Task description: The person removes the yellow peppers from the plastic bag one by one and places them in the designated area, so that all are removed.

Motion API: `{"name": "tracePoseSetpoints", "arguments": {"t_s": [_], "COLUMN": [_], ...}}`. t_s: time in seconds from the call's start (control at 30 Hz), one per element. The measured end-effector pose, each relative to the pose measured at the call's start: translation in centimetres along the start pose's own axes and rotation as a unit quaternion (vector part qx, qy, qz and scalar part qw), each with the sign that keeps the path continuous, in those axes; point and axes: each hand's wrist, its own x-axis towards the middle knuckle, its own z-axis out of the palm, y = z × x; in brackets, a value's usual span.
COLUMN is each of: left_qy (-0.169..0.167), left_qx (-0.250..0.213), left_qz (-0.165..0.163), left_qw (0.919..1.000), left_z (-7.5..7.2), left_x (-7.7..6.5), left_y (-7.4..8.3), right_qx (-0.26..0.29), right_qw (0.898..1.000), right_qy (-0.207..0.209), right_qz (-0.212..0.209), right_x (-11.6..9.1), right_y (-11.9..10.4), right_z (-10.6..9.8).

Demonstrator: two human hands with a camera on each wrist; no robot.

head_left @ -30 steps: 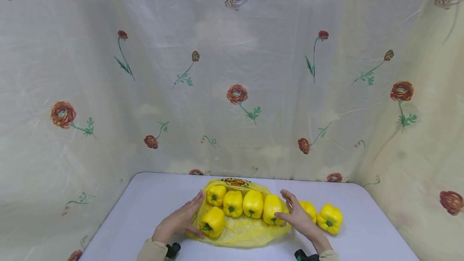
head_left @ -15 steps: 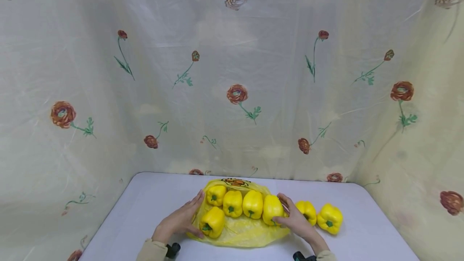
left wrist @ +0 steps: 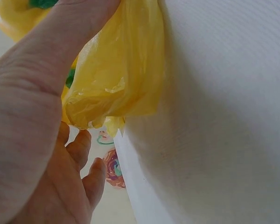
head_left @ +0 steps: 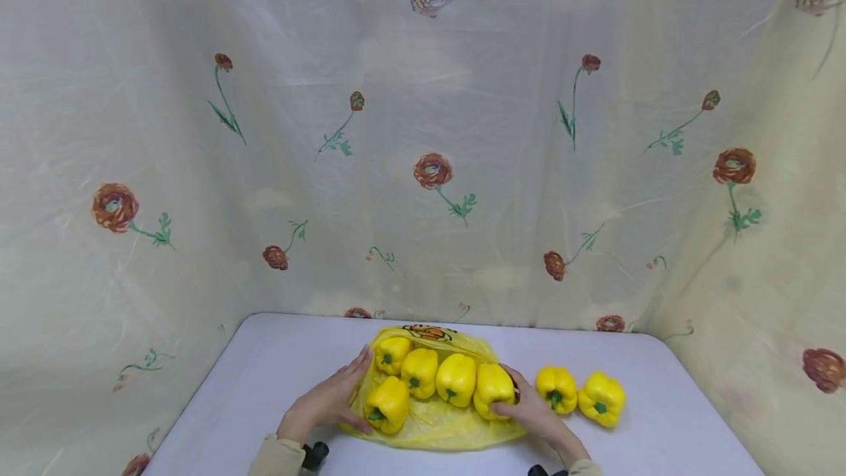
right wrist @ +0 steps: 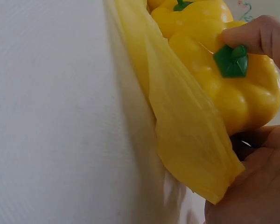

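Observation:
In the head view, several yellow bell peppers with green stems lie in the mouth of a yellow plastic bag [head_left: 456, 435]. My right hand [head_left: 532, 408] grips the rightmost bell pepper [head_left: 492, 390], thumb across its front near the stem and fingers behind it. The right wrist view shows that pepper [right wrist: 242, 100] close up, with a flap of the bag [right wrist: 182, 126] beside it. On the left, my left hand [head_left: 333, 397] rests along the bag's edge, fingers extended and thumb near the front-left pepper [head_left: 387, 406]. The left wrist view has bag film [left wrist: 142, 60] beside the thumb.
Two more peppers, one nearer [head_left: 557, 389] and one farther right [head_left: 601, 399], lie on the white table [head_left: 674, 417] beyond my right hand. A flower-printed curtain [head_left: 423, 241] stands behind the table and at both sides.
My right hand has moved left and taken hold of the rightmost pepper. The back row of peppers has shifted slightly left and nearer. The left hand has stayed put.

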Motion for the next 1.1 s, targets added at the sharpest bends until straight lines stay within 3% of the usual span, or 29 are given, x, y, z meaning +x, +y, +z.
{"name": "tracePoseSetpoints", "arguments": {"t_s": [1.1], "left_qy": [-0.003], "left_qx": [0.008], "left_qz": [-0.008], "left_qw": [0.9999], "left_z": [0.1], "left_x": [0.1], "left_y": [0.1], "right_qx": [-0.036], "right_qw": [0.998], "right_qy": [0.038], "right_qz": [0.023], "right_x": [-0.7], "right_y": [-1.6], "right_z": [-1.0]}}
